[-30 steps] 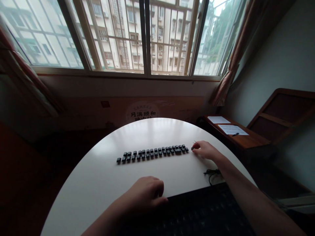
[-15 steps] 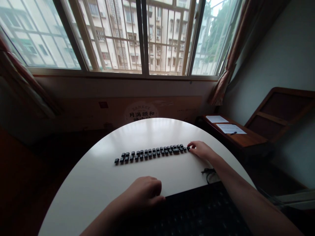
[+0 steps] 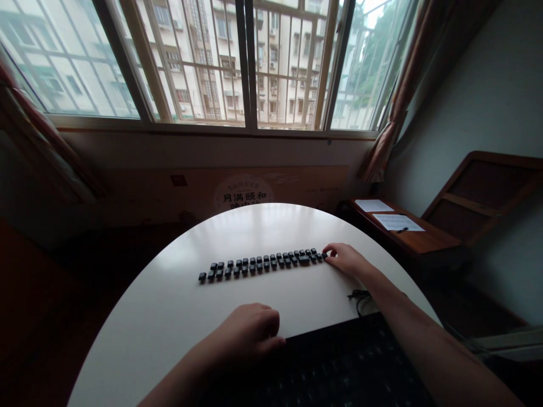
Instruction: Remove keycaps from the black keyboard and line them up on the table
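Observation:
Two rows of small black keycaps [image 3: 257, 265] run across the white round table [image 3: 169, 316]. At the right end of the rows, my right hand [image 3: 345, 259] has thumb and fingertips pinched on a single keycap [image 3: 324, 255], low at the table surface. My left hand [image 3: 254, 328] is curled closed at the upper left edge of a black keyboard [image 3: 335, 362], with the thumb along that edge; its fingertips are partly hidden. The keyboard sits close to my body and is dark, so its keys are hard to make out.
A black cable [image 3: 360, 297] lies coiled behind the keyboard, beneath my right forearm. To the right stands a wooden chair [image 3: 441, 240] with paper sheets [image 3: 399, 222] and a pen [image 3: 403, 230] on its seat. A barred window is beyond the table.
Almost nothing differs. My right hand stays at the end of the keycap rows, and its fingers shift very slightly around the keycap. The left hand stays in place.

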A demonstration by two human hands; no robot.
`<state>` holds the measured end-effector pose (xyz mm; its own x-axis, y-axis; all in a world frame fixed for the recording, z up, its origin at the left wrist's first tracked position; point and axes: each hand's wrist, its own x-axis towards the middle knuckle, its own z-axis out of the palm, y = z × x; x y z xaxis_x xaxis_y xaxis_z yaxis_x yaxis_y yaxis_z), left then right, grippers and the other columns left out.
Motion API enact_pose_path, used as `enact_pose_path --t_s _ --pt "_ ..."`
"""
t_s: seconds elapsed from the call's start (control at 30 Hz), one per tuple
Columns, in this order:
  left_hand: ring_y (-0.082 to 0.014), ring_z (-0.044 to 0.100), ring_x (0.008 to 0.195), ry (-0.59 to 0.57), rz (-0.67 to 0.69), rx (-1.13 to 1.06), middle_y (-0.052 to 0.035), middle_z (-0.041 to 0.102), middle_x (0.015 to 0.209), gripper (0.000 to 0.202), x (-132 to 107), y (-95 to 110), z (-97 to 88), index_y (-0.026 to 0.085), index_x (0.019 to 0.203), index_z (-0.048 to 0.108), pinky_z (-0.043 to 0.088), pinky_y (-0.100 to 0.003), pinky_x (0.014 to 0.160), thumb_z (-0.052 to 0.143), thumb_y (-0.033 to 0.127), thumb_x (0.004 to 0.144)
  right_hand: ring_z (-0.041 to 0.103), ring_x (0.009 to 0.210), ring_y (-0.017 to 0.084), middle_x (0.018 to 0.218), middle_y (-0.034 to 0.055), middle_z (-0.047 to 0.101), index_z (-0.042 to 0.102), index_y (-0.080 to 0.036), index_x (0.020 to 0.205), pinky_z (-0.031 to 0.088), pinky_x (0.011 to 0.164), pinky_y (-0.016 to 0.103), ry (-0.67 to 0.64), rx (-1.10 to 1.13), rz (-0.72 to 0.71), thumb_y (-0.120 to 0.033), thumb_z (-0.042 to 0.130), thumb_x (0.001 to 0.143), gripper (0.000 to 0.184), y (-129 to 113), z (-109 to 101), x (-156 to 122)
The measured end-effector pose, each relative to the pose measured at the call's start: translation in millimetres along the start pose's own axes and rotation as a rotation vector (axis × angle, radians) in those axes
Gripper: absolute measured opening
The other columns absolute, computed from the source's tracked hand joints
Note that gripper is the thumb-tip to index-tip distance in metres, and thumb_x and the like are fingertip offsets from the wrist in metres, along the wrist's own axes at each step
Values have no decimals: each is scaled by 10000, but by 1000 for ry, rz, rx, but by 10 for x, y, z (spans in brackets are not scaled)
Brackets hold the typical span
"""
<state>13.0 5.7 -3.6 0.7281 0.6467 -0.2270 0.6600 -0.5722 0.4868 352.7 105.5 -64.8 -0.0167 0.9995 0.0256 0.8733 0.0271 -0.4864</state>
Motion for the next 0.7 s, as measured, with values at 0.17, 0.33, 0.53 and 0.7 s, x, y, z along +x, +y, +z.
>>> enact_pose_path --t_s 0.17,0.33,0.53,0.7 --pt "-187 576 768 -12 15 -4 -19 660 847 178 -16 36 -35 207 778 601 396 -293 654 632 370 843 667 767 176 868 22 729 738 -212 1067 475 718 253 34 22 -19 -224 682 788 285 15 9 -13" --pt "-191 582 785 -7 22 2 -19 670 867 193 -7 -10 -1 205 800 608 394 -292 656 623 390 853 668 876 225 933 58 723 736 -191 1058 493 824 315 211 49 -91 -286 702 789 287 -65 -21 -20" --pt "-203 585 809 -15 23 28 -31 669 888 228 -14 -25 8 207 832 636 402 -299 670 600 431 859 639 1006 255 1054 137 700 723 -149 993 485 943 386 537 143 -226 -311 427 983 338 -367 -241 -148" --pt "-212 585 832 -47 55 31 -33 673 907 228 -54 -7 -48 214 860 653 409 -294 683 630 439 839 661 752 224 771 75 666 721 -161 911 549 748 358 782 455 -299 -523 409 989 484 -688 -652 -349"
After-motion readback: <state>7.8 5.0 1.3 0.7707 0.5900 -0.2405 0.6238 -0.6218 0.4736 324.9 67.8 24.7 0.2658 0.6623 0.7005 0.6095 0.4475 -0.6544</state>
